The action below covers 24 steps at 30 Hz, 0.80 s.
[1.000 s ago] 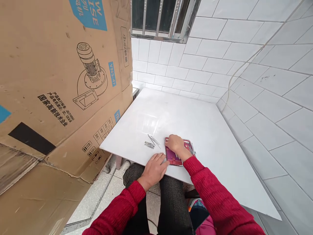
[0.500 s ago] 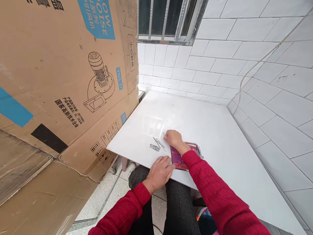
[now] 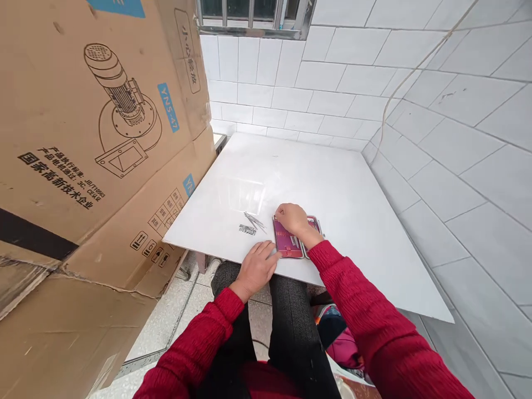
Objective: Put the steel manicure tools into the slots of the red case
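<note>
In the head view, a white desk (image 3: 353, 221) spreads out before the seated person; an open case (image 3: 286, 244) with a purple-red lining lies on it by the near edge, a few slim metal tools (image 3: 295, 240) showing inside.

The hands are apart from each other; the left hand (image 3: 256, 266) rests palm down at the desk's near edge, fingers extended, its thumb at the near left corner of the case; the right hand (image 3: 294, 219) is over the far part of the case, fingers curled in at the far left corner – whether they are clamped on anything I cannot tell.

Just left of the case, on the bare desktop, several thin metal rods (image 3: 251, 220) lie in a loose fan; flat metal pieces (image 3: 247, 229) lie next to them, on the near left side – too small to make out fully.

To the left stands a large cardboard carton (image 3: 124, 138), printed with a drawing of a motor-driven blower; at the far side are a white tiled wall (image 3: 328, 83) and a barred window (image 3: 253, 16); a pale cable (image 3: 384, 119) runs down the far right corner; red sleeves (image 3: 366, 310) cover both arms, above dark trousers (image 3: 293, 310); a pink item (image 3: 347, 346) shows below the near edge.
</note>
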Tool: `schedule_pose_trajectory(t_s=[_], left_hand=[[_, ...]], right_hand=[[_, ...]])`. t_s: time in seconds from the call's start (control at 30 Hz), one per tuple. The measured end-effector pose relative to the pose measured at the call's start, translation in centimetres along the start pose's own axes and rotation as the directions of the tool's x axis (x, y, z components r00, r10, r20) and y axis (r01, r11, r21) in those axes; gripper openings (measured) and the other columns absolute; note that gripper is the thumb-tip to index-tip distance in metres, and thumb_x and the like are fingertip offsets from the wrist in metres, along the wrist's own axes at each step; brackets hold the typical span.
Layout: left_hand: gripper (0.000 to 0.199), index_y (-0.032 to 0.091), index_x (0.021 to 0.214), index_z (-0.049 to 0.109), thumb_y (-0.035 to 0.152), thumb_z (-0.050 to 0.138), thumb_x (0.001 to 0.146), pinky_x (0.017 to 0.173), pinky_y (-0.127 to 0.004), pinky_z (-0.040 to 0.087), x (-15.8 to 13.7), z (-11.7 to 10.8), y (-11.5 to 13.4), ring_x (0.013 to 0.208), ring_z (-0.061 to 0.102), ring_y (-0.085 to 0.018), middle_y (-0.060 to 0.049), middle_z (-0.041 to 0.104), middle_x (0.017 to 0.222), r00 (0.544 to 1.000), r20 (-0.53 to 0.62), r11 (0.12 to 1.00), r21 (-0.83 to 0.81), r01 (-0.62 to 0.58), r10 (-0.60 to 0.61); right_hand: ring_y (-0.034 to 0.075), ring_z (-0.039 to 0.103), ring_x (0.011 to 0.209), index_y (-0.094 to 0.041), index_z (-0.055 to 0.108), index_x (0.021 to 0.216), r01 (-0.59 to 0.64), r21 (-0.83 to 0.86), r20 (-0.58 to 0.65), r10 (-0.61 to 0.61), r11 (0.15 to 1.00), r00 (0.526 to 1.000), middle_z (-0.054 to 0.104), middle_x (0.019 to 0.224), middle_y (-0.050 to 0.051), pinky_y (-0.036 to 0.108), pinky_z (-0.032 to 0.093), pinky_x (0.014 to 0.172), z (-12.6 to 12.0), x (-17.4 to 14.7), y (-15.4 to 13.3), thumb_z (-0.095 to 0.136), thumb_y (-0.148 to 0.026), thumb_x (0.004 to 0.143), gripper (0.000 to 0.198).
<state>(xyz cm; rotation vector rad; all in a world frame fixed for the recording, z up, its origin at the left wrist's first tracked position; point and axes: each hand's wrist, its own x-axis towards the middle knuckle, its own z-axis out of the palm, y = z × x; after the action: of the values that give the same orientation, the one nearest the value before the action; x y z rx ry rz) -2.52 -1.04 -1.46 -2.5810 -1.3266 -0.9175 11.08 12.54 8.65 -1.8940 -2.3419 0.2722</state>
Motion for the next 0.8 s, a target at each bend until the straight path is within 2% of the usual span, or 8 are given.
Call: schedule_pose_trajectory(t_s=[0.13, 0.23, 0.33, 0.53, 0.8], left_hand=[[0.029, 0.020, 0.121, 0.065, 0.016, 0.051, 0.097, 0.108, -0.049, 0.047, 0.2, 0.4, -0.3, 0.128, 0.056, -0.027, -0.014, 0.063, 0.129, 0.999, -0.025, 1.000, -0.001, -0.022, 0.022], [0.028, 0.020, 0.121, 0.065, 0.015, 0.050, 0.097, 0.108, -0.048, 0.048, 0.3, 0.4, -0.3, 0.127, 0.057, -0.026, -0.013, 0.063, 0.128, 0.999, -0.035, 0.999, 0.006, -0.035, 0.035], [0.028, 0.020, 0.120, 0.065, 0.015, 0.050, 0.097, 0.108, -0.048, 0.048, 0.3, 0.3, -0.2, 0.127, 0.057, -0.026, -0.013, 0.063, 0.127, 0.999, -0.040, 1.000, 0.007, -0.027, 0.027], [0.027, 0.019, 0.118, 0.066, 0.014, 0.051, 0.096, 0.108, -0.048, 0.048, 0.2, 0.3, -0.1, 0.126, 0.058, -0.027, -0.013, 0.063, 0.128, 0.998, -0.054, 1.000, 0.012, -0.027, 0.028], [0.029, 0.020, 0.122, 0.065, 0.016, 0.050, 0.097, 0.109, -0.050, 0.047, 0.2, 0.2, -0.1, 0.129, 0.056, -0.027, -0.014, 0.063, 0.130, 1.000, -0.025, 1.000, -0.005, -0.018, 0.018]], right_hand=[[0.017, 0.063, 0.079, -0.020, 0.074, 0.091, -0.091, 0.002, -0.017, 0.091, 0.996, 0.996, 0.075, 0.091, 0.005, 0.026, 0.033, 0.060, -0.7, -1.4, 3.4, 0.050, -0.017, 0.089, 0.025], [0.018, 0.065, 0.080, -0.021, 0.075, 0.090, -0.108, -0.030, 0.019, 0.108, 0.994, 0.994, 0.075, 0.091, 0.005, 0.026, 0.036, 0.061, -0.5, -2.0, 4.2, 0.052, -0.019, 0.090, 0.023], [0.021, 0.068, 0.084, -0.019, 0.076, 0.089, -0.109, -0.090, 0.076, 0.116, 0.990, 0.990, 0.075, 0.091, 0.008, 0.026, 0.041, 0.066, -0.3, -2.2, 3.7, 0.054, -0.021, 0.089, 0.021], [0.026, 0.071, 0.098, -0.013, 0.075, 0.106, -0.111, -0.217, 0.099, 0.135, 0.970, 0.986, 0.075, 0.105, 0.018, 0.029, 0.047, 0.076, 0.0, -2.2, 2.2, 0.056, -0.020, 0.090, 0.025], [0.026, 0.070, 0.105, -0.011, 0.075, 0.110, -0.120, -0.212, 0.114, 0.147, 0.970, 0.983, 0.074, 0.109, 0.019, 0.028, 0.048, 0.080, 0.4, -2.3, 1.8, 0.056, -0.022, 0.093, 0.027]])
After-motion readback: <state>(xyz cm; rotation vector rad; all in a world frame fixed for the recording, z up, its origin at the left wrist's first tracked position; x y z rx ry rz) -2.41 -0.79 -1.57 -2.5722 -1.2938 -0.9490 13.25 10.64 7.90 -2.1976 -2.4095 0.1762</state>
